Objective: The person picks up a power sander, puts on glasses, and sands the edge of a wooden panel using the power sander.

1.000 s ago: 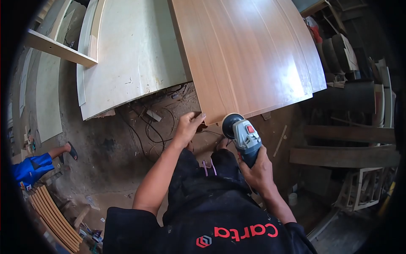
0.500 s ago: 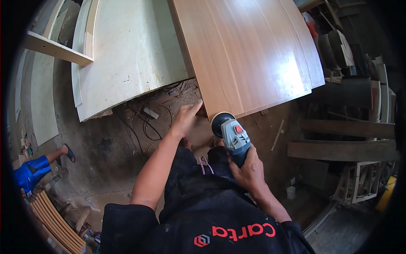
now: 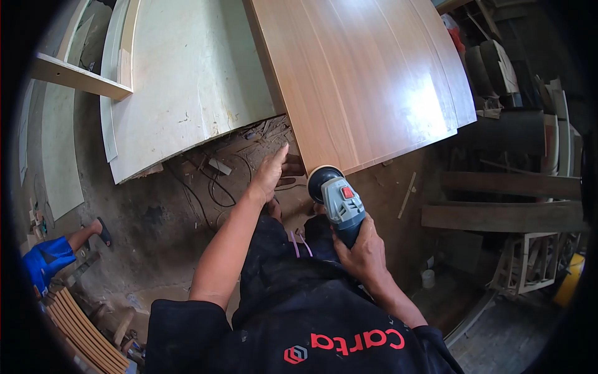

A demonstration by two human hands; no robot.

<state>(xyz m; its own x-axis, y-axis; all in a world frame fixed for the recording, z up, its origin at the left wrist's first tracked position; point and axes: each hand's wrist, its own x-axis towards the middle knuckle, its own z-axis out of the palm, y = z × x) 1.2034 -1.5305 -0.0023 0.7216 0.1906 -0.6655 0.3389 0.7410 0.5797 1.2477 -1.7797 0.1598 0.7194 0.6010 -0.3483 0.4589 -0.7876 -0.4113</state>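
Wood workshop — panels [image 3: 361, 81], boards [image 3: 501, 216], power tool [image 3: 344, 201]

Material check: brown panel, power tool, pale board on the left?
Brown panel: wood veneer or wood-look laminate, glossy; lengthwise grain streaks, bright reflection.
Power tool: probably moulded plastic housing, fairly matte; contoured grey and dark blue shell.
Pale board: perhaps plywood, dull; pale surface, blemishes near its edge, layers unclear.

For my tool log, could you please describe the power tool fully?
The power tool has a plastic-looking grey and dark blue body, a red switch and a round black disc with a pale rim. Gripped at its rear by the right hand, it points disc-first at the near corner of the brown panel; contact and spinning are unclear.
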